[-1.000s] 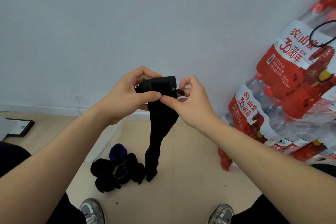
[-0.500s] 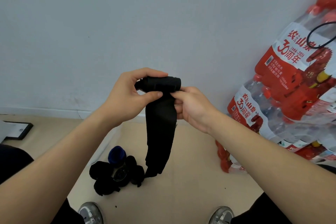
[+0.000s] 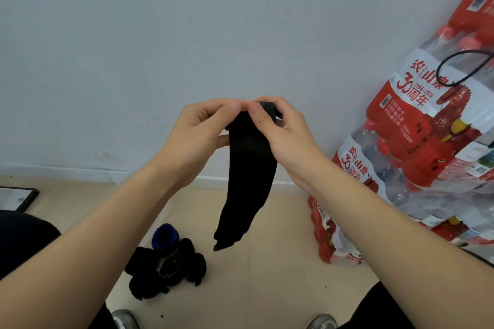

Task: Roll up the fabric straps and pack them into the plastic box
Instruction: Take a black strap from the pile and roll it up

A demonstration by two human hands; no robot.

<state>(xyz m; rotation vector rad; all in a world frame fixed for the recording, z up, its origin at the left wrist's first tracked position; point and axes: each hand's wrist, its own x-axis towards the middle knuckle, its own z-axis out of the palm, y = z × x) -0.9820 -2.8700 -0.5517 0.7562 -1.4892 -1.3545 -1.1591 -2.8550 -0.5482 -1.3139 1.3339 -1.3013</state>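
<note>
Both hands are raised before the pale wall (image 3: 160, 48), and they meet at the top end of a black fabric strap (image 3: 250, 176). The left hand (image 3: 196, 139) grips the strap's upper left edge, its fingers (image 3: 213, 105) curled over the top. The right hand (image 3: 287, 133) pinches the same end, with the thumb pressed on the front face and the other fingers (image 3: 272, 101) curled over a small rolled part of the strap, which shows as a dark bulge between them. The tips of the two hands touch, or nearly touch, above the fabric. Below the fingers the rest of the strap hangs free and unrolled, narrowing toward its lower end, which dangles above the floor (image 3: 267, 283) without reaching it. Down and to the left of the fingers, on the floor, lies a heap of dark rolled straps (image 3: 149, 275) with a blue-topped roll (image 3: 165, 235) at its far edge. Well to the right of the fingers, shrink-wrapped packs of bottled water (image 3: 417, 157) with red labels lean against the wall, and a black cord (image 3: 465, 69) loops over them. Far left of the fingers a flat black-framed object (image 3: 20, 196) lies on the floor. Two shoe tips (image 3: 124, 319) show at the bottom edge.
</note>
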